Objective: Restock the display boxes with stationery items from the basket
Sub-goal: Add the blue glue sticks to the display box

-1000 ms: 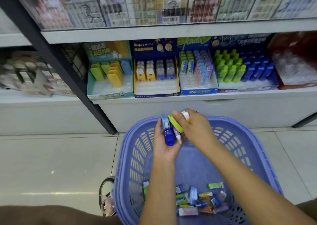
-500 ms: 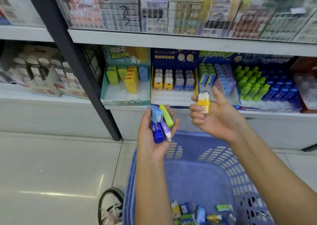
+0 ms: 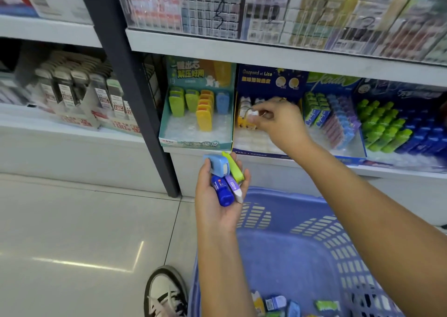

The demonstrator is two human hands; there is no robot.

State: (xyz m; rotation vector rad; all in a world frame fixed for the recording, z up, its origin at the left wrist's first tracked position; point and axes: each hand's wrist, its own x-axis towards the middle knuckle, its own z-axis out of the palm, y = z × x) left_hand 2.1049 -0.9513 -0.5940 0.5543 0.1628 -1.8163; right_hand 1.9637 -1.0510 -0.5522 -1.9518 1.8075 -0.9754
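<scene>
- One yellow-white eraser point(image 3: 250, 116), seemingly upright, pinched in the right grip point(image 3: 274, 122), just above the front row of the navy display box point(image 3: 266, 81).
- Four other items point(image 3: 223, 181) clutched in the left grip point(image 3: 216, 205), lower and farther from that box, above the basket point(image 3: 302, 220).

A yellow-white item point(image 3: 250, 114) is pinched by fingers point(image 3: 262, 116) of the right hand point(image 3: 280, 123) within the navy display box point(image 3: 268, 77); four items point(image 3: 223, 189) are held in the left hand point(image 3: 216, 210) below.

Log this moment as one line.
right hand pinches yellow-white item at navy display box | left hand holds stationery items | basket holds loose stock
</scene>
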